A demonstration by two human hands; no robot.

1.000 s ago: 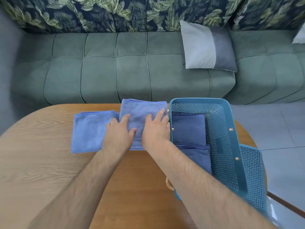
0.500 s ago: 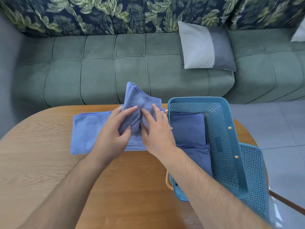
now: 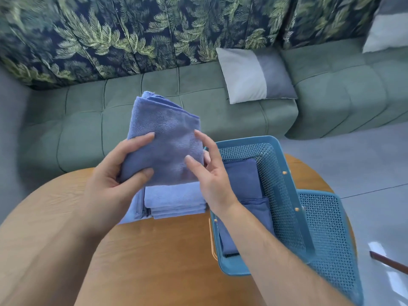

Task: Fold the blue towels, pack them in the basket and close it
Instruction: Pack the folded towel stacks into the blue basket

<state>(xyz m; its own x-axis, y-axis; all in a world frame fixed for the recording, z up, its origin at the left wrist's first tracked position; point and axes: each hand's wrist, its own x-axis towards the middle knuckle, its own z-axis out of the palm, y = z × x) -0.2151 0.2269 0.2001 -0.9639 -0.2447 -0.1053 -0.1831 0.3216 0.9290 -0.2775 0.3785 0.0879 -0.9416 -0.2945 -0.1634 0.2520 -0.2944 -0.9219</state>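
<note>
Towel (image 3: 167, 138) in left hand (image 3: 110, 173), right hand (image 3: 212, 180), 2 towels (image 3: 241, 177) in basket (image 3: 284, 195)

Item: my left hand (image 3: 110, 180) is gripping a folded blue towel (image 3: 163, 138) above the wooden table (image 3: 154, 250); my right hand (image 3: 209, 173) is pinching its edge; darker folded towels (image 3: 242, 180) are lying in the teal basket (image 3: 287, 195).

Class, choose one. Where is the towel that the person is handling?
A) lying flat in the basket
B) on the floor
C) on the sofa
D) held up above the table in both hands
D: the left hand and right hand hold the folded towel up above the pile on the table.
</note>
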